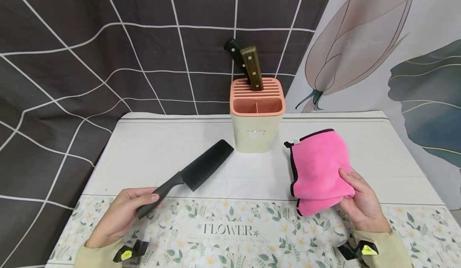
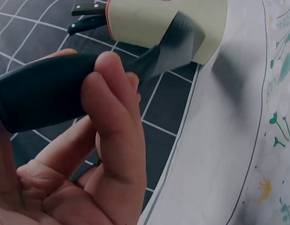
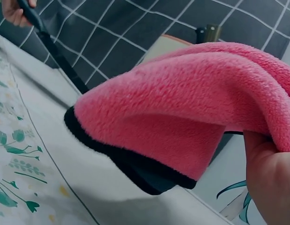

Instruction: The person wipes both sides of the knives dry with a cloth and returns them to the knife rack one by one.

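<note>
My left grip (image 1: 122, 214) is closed round the handle (image 1: 163, 190) of a black cleaver (image 1: 207, 165), left of centre; my right grip (image 1: 363, 206) is pinched on a black-edged pink cloth (image 1: 320, 164), right of centre.

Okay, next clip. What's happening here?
A person holds a black cleaver by its handle in the left hand, the blade angled away toward the knife holder. The right hand grips a pink cloth with black edging, which is apart from the blade. The knife holder stands at the back of the table, with a black-handled knife and a wooden-handled knife in its slotted top; the two open compartments in front hold no knives.
</note>
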A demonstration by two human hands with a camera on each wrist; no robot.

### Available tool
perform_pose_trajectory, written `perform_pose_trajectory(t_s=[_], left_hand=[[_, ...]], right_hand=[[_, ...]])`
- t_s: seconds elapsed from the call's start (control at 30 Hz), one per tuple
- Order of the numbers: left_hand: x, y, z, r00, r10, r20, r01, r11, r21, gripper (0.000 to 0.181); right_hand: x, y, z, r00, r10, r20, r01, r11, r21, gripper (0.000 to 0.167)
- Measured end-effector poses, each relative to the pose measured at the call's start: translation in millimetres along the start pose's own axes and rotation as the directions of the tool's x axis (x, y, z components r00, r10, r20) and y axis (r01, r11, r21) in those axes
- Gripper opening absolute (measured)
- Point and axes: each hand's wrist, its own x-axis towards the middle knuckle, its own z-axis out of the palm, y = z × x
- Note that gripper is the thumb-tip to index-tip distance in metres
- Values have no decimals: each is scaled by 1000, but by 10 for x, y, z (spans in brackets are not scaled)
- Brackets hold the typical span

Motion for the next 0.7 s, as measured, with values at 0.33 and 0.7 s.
perform_pose_trajectory(t_s=[0.33, 0.7], left_hand=[[65, 23, 52, 972, 37, 231, -24, 998, -60, 28], [257, 78, 352, 956, 83, 281, -99, 994, 41, 40]], right_hand=[[28, 21, 218, 999, 31, -18, -35, 906, -423, 51], [101, 235, 578, 994, -106, -28, 40, 589, -807, 48]])
